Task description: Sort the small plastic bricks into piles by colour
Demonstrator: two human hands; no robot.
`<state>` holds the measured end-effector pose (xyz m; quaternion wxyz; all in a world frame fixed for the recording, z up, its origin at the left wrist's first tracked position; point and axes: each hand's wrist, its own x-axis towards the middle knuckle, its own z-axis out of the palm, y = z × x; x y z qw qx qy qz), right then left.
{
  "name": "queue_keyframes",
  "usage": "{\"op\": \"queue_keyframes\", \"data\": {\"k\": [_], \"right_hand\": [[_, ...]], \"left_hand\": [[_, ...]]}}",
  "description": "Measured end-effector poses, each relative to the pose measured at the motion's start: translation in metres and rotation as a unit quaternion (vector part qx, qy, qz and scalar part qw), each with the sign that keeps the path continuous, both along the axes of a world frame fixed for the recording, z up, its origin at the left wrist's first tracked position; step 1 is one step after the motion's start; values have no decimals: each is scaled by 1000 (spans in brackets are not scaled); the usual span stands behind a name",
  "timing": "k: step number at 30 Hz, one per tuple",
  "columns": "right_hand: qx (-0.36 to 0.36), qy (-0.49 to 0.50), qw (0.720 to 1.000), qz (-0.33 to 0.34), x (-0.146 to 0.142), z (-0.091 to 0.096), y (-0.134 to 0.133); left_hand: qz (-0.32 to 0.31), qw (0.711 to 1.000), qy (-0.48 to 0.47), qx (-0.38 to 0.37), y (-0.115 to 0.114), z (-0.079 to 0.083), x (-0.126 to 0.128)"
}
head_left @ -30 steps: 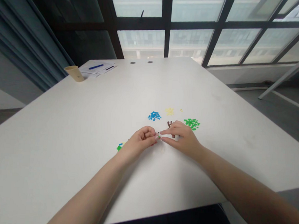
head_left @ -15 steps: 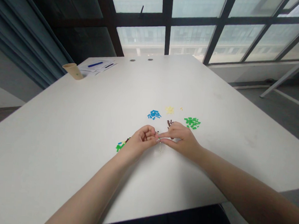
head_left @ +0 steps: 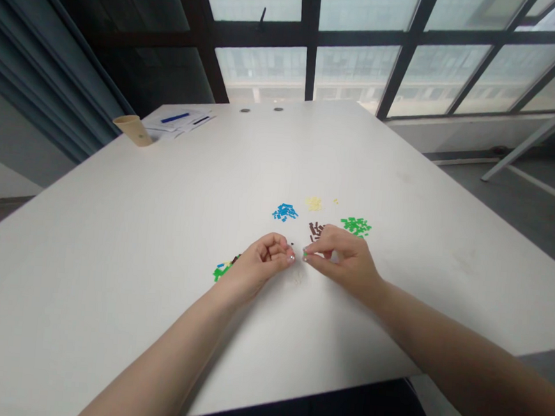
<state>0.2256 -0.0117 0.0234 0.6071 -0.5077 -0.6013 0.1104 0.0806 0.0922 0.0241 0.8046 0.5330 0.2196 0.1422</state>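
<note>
My right hand (head_left: 345, 255) pinches a small green piece (head_left: 305, 254), probably a toy brick, between thumb and forefinger. Just left of it, my left hand (head_left: 268, 258) has thumb and fingertips drawn together; whatever it holds is hidden. A narrow gap separates the two hands' fingertips. Beyond my right fingers lie dark brown pieces (head_left: 315, 230), partly covered by that hand. A green pile (head_left: 355, 226) sits behind its knuckles. Near my left fingertips is a tiny black piece (head_left: 292, 244). Pale, nearly colourless pieces (head_left: 297, 277) lie below the fingertips.
A blue pile (head_left: 285, 212) and a pale yellow pile (head_left: 314, 203) lie farther back. Beside my left wrist is a mixed-colour heap (head_left: 223, 270), partly hidden. At the far left stand a paper cup (head_left: 133, 130) and papers (head_left: 168, 129) with a blue pen (head_left: 175, 117).
My right hand has drawn away to the right from my left fingertips, with the green piece now visible in its pinch. My left hand has barely moved.
</note>
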Motion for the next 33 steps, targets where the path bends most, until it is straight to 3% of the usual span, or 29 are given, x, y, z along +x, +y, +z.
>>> {"op": "queue_keyframes", "data": {"k": [5, 13, 16, 18, 20, 21, 23, 24, 26, 28, 33], "right_hand": [[15, 132, 991, 34, 3, 5, -7], [-4, 135, 991, 17, 5, 8, -7], [-44, 101, 993, -35, 35, 15, -6], [-58, 59, 988, -130, 67, 19, -8], [-118, -26, 966, -227, 99, 19, -11], [-174, -73, 950, -248, 112, 17, -13], [-288, -141, 913, -253, 131, 11, -15], [-341, -163, 894, -243, 136, 6, -15], [-413, -183, 866, -216, 140, -3, -14], [-442, -187, 855, -197, 139, -8, -12], [-454, -193, 850, -185, 136, -10, -11]], "left_hand": [[2, 999, 35, 11, -1, 2, 1], [-20, 999, 32, 37, 0, 0, 0], [-23, 995, 44, 87, 5, 2, -2], [-14, 984, 66, 166, 13, 4, -5], [8, 944, 126, 306, 24, 5, -12], [25, 902, 175, 394, 31, 5, -16], [56, 776, 294, 555, 46, 3, -25], [58, 718, 355, 596, 54, 1, -30], [29, 656, 442, 612, 66, -4, -38], [-3, 637, 485, 599, 73, -9, -43], [-38, 658, 471, 586, 76, -12, -44]]}}
